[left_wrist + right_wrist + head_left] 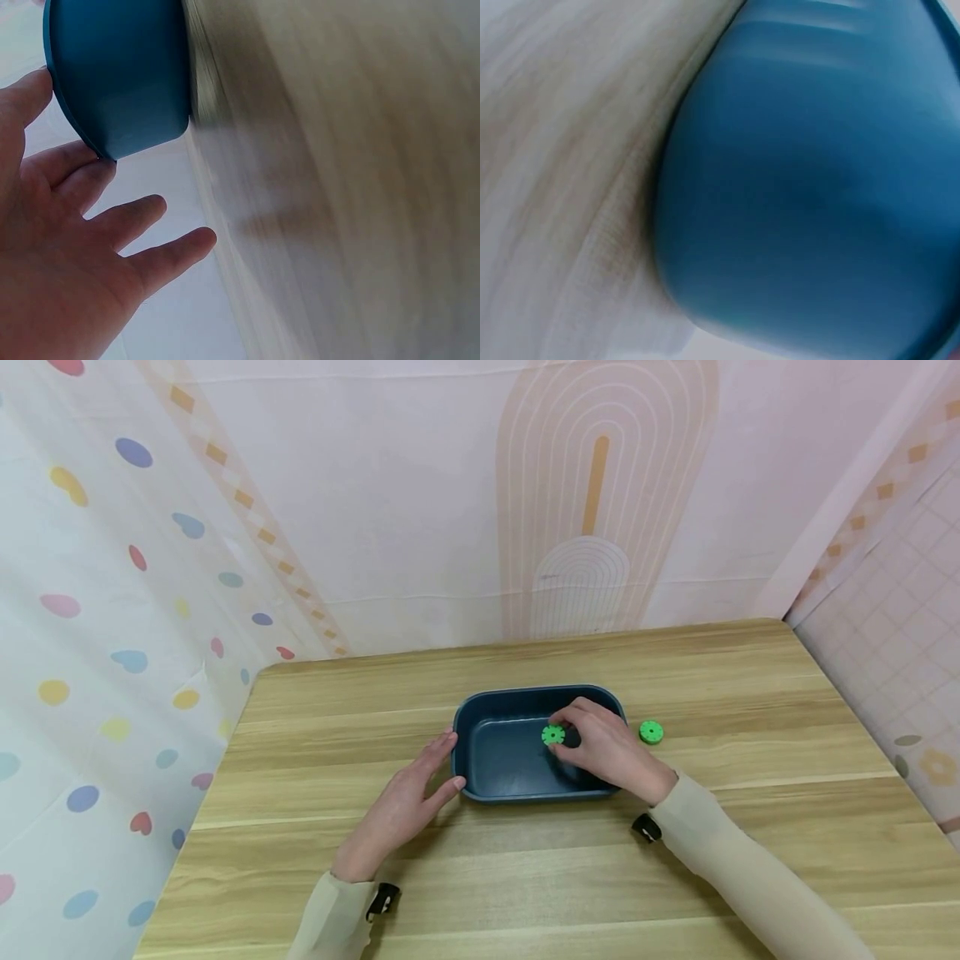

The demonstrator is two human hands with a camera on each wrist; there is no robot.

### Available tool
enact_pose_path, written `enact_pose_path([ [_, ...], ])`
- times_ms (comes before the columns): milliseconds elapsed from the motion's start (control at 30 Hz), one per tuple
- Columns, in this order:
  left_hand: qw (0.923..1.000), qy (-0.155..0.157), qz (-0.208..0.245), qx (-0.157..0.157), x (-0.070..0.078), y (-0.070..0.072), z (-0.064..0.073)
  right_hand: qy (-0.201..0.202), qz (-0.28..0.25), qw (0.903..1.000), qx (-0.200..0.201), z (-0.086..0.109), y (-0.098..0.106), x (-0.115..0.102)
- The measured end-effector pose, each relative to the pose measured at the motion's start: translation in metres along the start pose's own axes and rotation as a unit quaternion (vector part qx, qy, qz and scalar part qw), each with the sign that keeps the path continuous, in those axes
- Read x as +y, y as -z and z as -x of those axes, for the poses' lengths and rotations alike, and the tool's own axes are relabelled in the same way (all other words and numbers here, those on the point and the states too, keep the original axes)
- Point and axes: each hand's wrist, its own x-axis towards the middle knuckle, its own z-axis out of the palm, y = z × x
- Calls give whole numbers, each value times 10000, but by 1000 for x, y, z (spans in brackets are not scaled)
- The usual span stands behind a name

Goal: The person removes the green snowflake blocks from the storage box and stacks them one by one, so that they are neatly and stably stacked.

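Observation:
A dark blue rectangular box (pixel 495 758) with rounded corners stands on the wooden table. My left hand (pixel 401 802) touches its left end with fingertips and thumb; in the left wrist view the fingers of that hand (pixel 75 240) are spread, some against the box's rim. Over the right part of the box, my right hand (pixel 600 745) pinches a green notched disc (pixel 553 735) between thumb and fingers. Another green disc piece (pixel 651 732) lies on the table just right of the box. The right wrist view is filled mostly by the box's outer wall (pixel 802 187), hiding the disc.
The wooden table (pixel 525 885) extends on all sides of the box. Patterned curtains (pixel 420 510) hang behind it and along the left and right. A black strap piece (pixel 647 828) sits at the right wrist, another (pixel 384 900) at the left.

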Motion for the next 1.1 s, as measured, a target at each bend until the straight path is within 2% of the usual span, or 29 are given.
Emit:
enact_pose_path([
  [367, 10000, 24, 6, -13, -1, 0, 1, -78, -256, 9996, 110, 8, 7, 1],
  [1100, 9999, 114, 33, -50, -2, -1, 1, -138, -730, 9964, 410, 24, 24, 17],
])
